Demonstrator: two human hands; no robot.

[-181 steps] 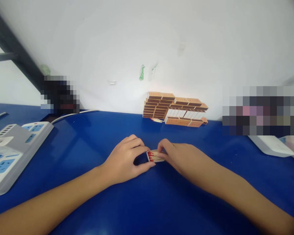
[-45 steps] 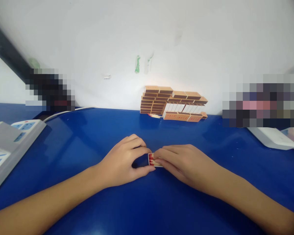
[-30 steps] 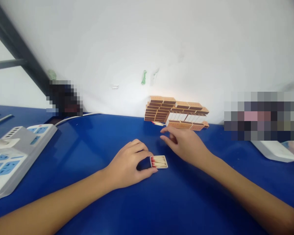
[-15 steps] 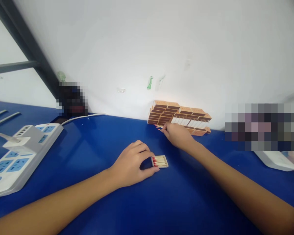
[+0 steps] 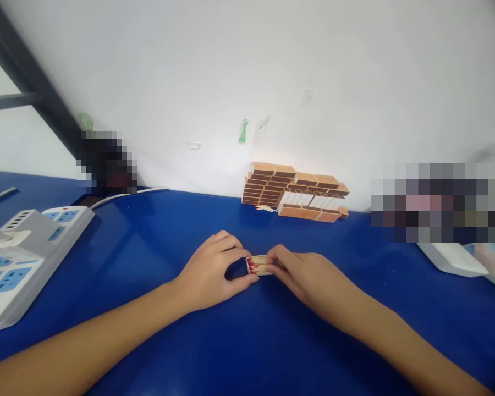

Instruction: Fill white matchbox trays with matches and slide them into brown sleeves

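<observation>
A small open matchbox tray lies on the blue table, full of red-headed matches. My left hand grips the tray's left end, forefinger at the far side and thumb at the near side. Over the tray's right end, my right hand has thumb and forefinger pinched together on the matches; the exact number between the fingertips is hidden. Further back, several loose matches lie at the foot of a stack of matchboxes by the wall.
A white power strip with a plug in it takes up the left side. Its white cable runs along the wall. On the right is a pale, flat object beside a blurred-out area. The white wall bounds the table behind.
My right hand has come back from the loose matches by the stack to the tray. My left hand stays at the tray's left end. The whole view has shifted slightly.
</observation>
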